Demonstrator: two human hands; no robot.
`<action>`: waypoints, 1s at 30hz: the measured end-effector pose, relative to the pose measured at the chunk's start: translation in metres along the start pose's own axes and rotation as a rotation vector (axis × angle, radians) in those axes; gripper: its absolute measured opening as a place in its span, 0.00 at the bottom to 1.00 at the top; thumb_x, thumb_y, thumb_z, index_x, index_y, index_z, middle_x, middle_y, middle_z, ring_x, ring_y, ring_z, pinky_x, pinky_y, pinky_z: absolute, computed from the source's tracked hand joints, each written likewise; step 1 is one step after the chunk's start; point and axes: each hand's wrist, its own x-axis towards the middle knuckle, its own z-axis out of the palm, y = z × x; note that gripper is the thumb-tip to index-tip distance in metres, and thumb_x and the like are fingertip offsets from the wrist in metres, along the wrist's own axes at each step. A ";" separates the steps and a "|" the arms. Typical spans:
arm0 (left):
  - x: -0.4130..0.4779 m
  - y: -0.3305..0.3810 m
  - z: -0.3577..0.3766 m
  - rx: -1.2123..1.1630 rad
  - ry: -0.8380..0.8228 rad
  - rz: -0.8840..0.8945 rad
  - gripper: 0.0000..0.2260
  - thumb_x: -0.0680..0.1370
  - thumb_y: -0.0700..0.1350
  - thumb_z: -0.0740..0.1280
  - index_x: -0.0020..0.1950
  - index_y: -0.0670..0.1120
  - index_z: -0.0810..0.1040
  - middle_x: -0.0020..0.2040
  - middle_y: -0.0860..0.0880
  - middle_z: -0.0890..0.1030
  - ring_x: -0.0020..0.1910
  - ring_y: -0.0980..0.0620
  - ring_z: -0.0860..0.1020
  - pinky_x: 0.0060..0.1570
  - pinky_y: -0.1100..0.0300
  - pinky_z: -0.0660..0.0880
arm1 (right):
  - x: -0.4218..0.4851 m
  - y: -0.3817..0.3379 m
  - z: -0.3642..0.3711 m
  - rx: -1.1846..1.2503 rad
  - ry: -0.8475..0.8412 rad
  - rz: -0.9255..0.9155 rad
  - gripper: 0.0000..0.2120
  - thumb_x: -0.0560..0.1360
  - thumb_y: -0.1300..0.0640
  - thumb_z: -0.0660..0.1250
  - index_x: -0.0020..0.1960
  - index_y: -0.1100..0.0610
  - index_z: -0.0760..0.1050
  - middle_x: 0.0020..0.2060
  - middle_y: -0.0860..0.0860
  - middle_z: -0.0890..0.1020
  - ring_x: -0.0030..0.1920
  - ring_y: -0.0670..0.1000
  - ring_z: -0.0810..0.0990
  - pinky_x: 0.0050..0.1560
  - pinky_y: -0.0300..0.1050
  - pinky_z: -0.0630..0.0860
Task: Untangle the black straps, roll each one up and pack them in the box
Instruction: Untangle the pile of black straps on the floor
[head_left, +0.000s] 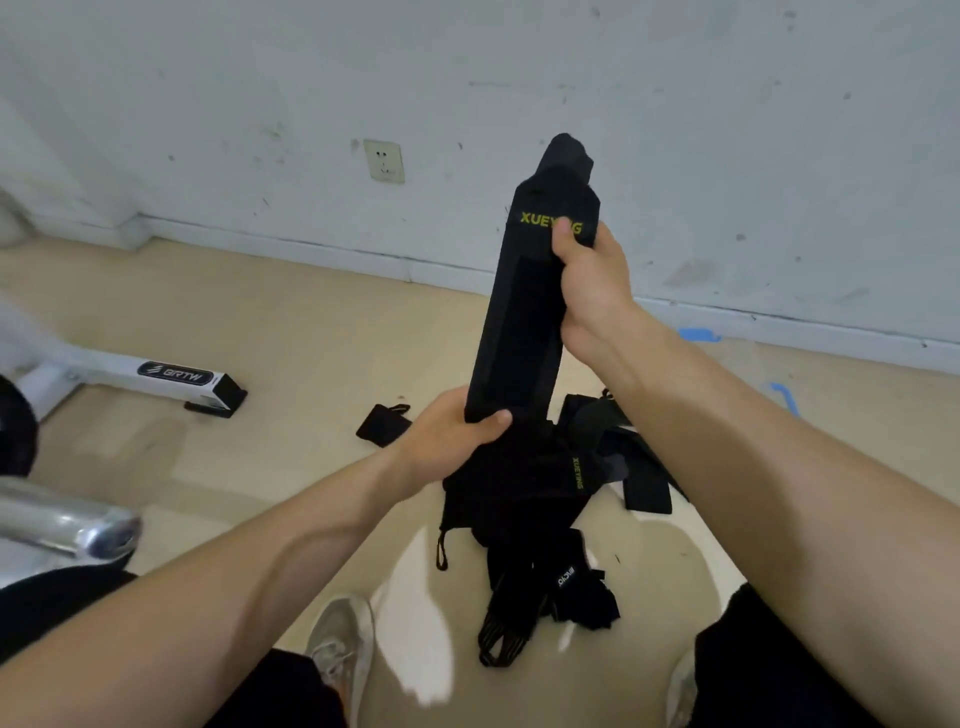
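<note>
A wide black strap (524, 312) with yellow lettering is stretched upright between my hands. My right hand (589, 283) grips it near the top, thumb over the lettering. My left hand (452, 434) pinches its lower end. Below them a tangled pile of black straps (540, 499) lies on the floor, one with the same yellow lettering, and more straps (550, 597) hang or lie nearer my feet. A small black piece (383, 423) lies apart to the left. No box is in view.
A white exercise machine leg (156, 376) and a chrome bar (67, 525) stand at the left. The white wall with a socket (384, 161) is close ahead. My shoes (340, 644) are on the beige floor (291, 322) below. Blue tape (698, 335) marks the floor at right.
</note>
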 end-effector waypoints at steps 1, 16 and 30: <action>-0.003 -0.011 -0.004 0.000 0.004 -0.027 0.10 0.85 0.46 0.65 0.64 0.49 0.81 0.57 0.53 0.86 0.59 0.52 0.83 0.65 0.50 0.77 | 0.001 0.004 0.003 0.010 0.002 0.019 0.09 0.84 0.54 0.63 0.60 0.54 0.78 0.56 0.54 0.85 0.56 0.56 0.84 0.59 0.60 0.81; -0.028 -0.164 -0.042 -0.104 -0.318 -0.569 0.19 0.80 0.37 0.70 0.70 0.48 0.76 0.65 0.50 0.82 0.66 0.48 0.79 0.65 0.52 0.77 | -0.008 0.184 0.049 -0.290 -0.057 0.338 0.24 0.79 0.71 0.62 0.65 0.46 0.72 0.50 0.52 0.81 0.52 0.55 0.82 0.55 0.56 0.81; -0.012 -0.313 -0.087 -0.735 0.142 -0.830 0.14 0.81 0.50 0.70 0.64 0.46 0.80 0.56 0.46 0.86 0.54 0.45 0.84 0.50 0.50 0.80 | 0.065 0.350 0.161 -0.308 -0.175 0.451 0.27 0.80 0.68 0.64 0.75 0.51 0.68 0.57 0.53 0.80 0.57 0.54 0.80 0.58 0.50 0.79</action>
